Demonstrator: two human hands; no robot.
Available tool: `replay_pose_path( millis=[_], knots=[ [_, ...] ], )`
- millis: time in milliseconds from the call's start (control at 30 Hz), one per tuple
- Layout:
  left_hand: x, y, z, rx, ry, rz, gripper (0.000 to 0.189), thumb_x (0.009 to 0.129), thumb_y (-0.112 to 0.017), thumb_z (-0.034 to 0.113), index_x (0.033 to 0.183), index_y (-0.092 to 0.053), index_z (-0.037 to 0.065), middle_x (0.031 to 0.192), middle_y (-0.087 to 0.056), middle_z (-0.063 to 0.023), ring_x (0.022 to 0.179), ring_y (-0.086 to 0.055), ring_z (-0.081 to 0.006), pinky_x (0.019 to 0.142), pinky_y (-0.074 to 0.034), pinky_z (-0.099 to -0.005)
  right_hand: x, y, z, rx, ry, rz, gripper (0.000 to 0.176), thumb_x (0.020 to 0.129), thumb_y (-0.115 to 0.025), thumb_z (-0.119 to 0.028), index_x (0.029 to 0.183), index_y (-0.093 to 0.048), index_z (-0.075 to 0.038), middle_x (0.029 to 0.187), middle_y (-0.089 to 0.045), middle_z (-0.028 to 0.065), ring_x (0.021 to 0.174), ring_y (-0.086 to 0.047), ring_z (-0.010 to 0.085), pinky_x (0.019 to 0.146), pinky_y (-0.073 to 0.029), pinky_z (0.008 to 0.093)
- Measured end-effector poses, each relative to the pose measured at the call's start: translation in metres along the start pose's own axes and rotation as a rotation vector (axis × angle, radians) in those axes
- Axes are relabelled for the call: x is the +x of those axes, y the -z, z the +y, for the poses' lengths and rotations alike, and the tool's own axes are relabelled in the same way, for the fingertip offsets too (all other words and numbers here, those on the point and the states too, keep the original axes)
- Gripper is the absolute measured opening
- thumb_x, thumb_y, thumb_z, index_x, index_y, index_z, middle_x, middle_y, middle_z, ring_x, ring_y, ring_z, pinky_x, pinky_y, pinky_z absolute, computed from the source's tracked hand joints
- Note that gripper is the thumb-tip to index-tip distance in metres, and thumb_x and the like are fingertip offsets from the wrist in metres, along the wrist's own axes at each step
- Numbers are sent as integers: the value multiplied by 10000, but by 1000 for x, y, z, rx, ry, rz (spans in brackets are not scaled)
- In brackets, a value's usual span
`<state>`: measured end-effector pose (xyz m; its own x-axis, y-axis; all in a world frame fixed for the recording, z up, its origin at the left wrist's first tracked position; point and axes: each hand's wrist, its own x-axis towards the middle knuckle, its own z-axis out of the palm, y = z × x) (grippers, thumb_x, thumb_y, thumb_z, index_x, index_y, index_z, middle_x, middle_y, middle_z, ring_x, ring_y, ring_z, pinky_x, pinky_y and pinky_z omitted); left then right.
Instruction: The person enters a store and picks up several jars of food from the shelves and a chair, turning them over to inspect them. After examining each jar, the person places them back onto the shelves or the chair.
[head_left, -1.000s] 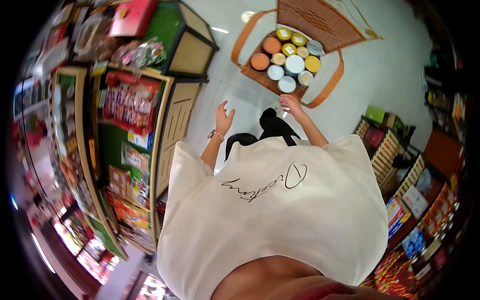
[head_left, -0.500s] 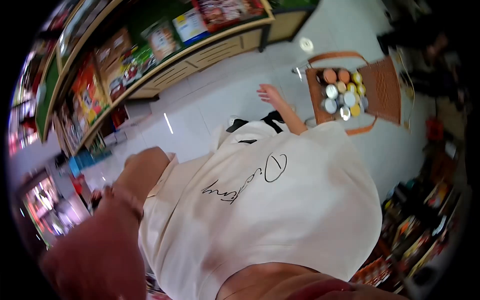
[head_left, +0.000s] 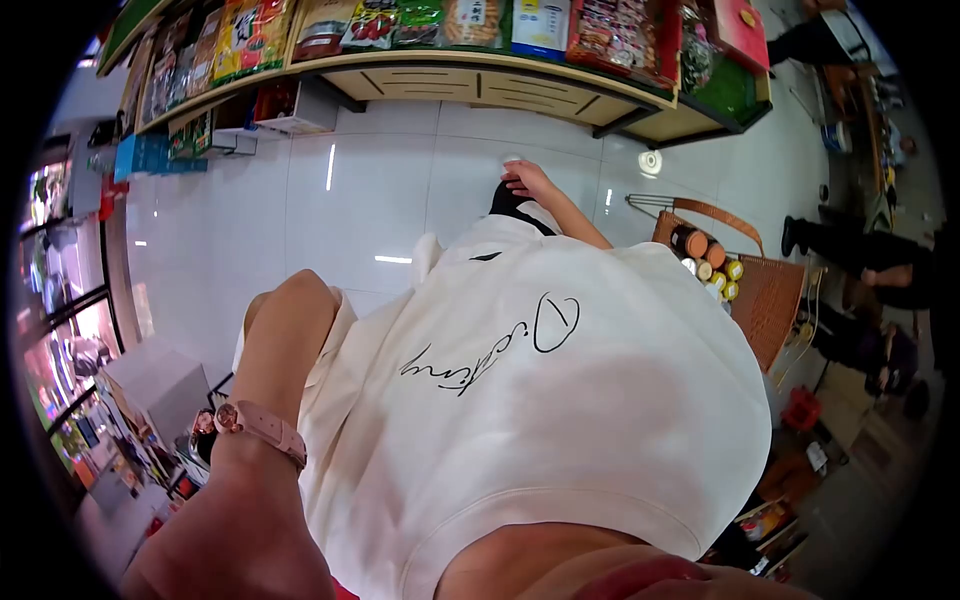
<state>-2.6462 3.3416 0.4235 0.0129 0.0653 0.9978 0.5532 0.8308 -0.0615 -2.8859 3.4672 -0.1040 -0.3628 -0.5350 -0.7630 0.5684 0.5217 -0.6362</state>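
My left hand [head_left: 225, 535] is raised close to the camera at the lower left. Its fingers are out of sight, and a pink-strapped watch [head_left: 262, 432] circles the wrist. Low in front of my body hangs my right hand [head_left: 530, 180], fingers loosely apart, above a dark shoe or trouser leg [head_left: 508, 200]. Nothing shows in it. A white sweatshirt [head_left: 560, 420] with black script lettering covers my torso. To the right of that hand stands a brown woven chair [head_left: 772, 305] with several lidded jars [head_left: 714, 254] on its seat, partly hidden by the sweatshirt.
A wooden display shelf [head_left: 500, 88] with packaged foods [head_left: 540, 25] runs across the top. Boxes [head_left: 165, 155] sit beneath its left end. Pale tiles [head_left: 380, 160] cover the floor. People in dark clothes [head_left: 850, 250] are at the right. Windows [head_left: 65, 300] line the left side.
The view has swung: the shelf now lies straighter across the top, and the chair with jars has shifted right and down. My left wrist has come into view with its watch. My right hand stays low.
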Motion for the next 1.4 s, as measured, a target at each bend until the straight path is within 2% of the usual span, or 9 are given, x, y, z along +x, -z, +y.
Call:
replay_pose_path(
  millis=[200,333,533,700,867,933,1133,1200,1400],
  knots=[
    [-11,-4,-52,-132,1,157,315,918,-431,287,1091,-538,47,1065,-570,-61,1052,-505,-169,916,-383,-350,36,-15,-20,-67,-63,-54,321,872,-544,-314,1135,-537,-130,962,-610,33,787,-554,118,694,-468,268],
    [-15,-16,-101,-302,12,205,298,915,-440,266,1094,-539,49,1074,-569,-52,1063,-507,-160,917,-385,-356,81,0,-49,-17,-38,-39,343,864,-543,-332,1146,-529,-138,969,-611,29,815,-562,132,714,-466,282],
    [-15,-35,-195,-206,81,42,291,915,-452,279,1111,-543,83,1114,-565,-19,1068,-505,-143,905,-380,-336,150,9,-109,33,-35,34,358,854,-538,-348,1148,-523,-144,994,-614,28,848,-568,145,734,-461,295],
    [-26,-65,-268,-468,113,89,297,911,-464,286,1128,-534,96,1144,-552,-2,1062,-500,-138,892,-374,-332,196,14,-163,62,12,32,293,843,-543,-318,1080,-579,-149,899,-622,10,762,-569,122,660,-487,269],
    [-36,-90,-326,-530,109,130,299,903,-474,285,1134,-531,104,1173,-531,11,1074,-483,-132,878,-372,-326,219,27,-196,30,20,56,321,864,-526,-346,1122,-536,-154,975,-619,24,832,-574,127,722,-466,291],
    [-37,-92,-342,-547,162,87,291,899,-476,278,1129,-535,109,1182,-522,16,1079,-477,-133,869,-371,-319,219,32,-195,30,11,77,325,862,-529,-354,1118,-538,-154,973,-620,23,826,-576,124,715,-467,290],
    [-47,-131,-406,-1017,175,263,262,891,-485,274,1097,-549,125,1167,-514,22,1056,-480,-131,844,-378,-312,215,62,-156,93,-121,286,341,836,-539,-358,1097,-552,-139,934,-625,30,796,-579,143,684,-471,303],
    [-48,-138,-425,-1074,198,228,255,892,-485,283,1081,-559,129,1150,-520,23,1046,-484,-123,838,-381,-314,208,71,-135,158,-172,394,331,819,-539,-342,1058,-573,-116,885,-626,41,765,-574,160,650,-475,325],
    [-47,-159,-488,-1331,333,22,283,896,-495,308,1112,-551,134,1151,-528,39,1050,-485,-111,850,-376,-311,180,68,-67,354,-317,684,405,797,-537,-315,1129,-544,-82,938,-632,93,741,-574,203,632,-476,349]
  ],
)
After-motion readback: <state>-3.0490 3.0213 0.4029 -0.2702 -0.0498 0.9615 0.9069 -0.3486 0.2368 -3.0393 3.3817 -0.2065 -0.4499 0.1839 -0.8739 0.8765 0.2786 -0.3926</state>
